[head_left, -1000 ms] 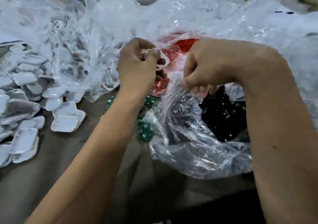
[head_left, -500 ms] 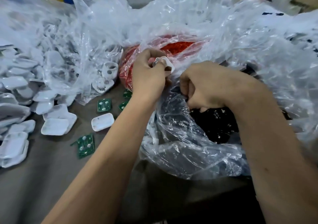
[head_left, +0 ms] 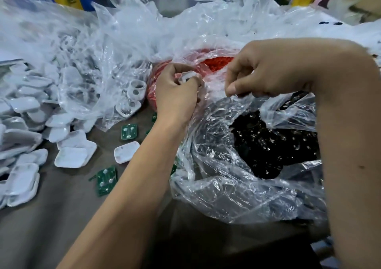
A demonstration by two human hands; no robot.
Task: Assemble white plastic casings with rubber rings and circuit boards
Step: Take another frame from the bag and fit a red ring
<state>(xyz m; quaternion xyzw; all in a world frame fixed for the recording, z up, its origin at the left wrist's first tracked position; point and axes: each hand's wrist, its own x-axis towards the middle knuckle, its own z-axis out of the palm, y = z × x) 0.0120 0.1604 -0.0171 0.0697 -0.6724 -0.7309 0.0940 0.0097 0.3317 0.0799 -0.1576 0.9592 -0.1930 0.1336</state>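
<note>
My left hand (head_left: 177, 94) grips a small white plastic casing (head_left: 188, 76) with holes in it, held up in front of a clear bag of red rubber rings (head_left: 218, 63). My right hand (head_left: 266, 70) hovers just right of it, over the red bag, with thumb and fingers curled; whether it pinches anything is unclear. Below that hand a clear bag holds black parts (head_left: 268, 140). Green circuit boards (head_left: 128, 131) (head_left: 106, 180) lie on the grey table beside my left forearm.
A heap of white casing lids (head_left: 22, 122) fills the left side, with one loose lid (head_left: 126, 152) near my arm. More white casings (head_left: 134, 95) sit in a crumpled clear bag (head_left: 86, 62) behind. Colourful bottles stand at the back edge.
My right hand has risen out of the black-parts bag and moved up to the right of the casing. The view shifted, uncovering circuit boards and a loose lid on the table.
</note>
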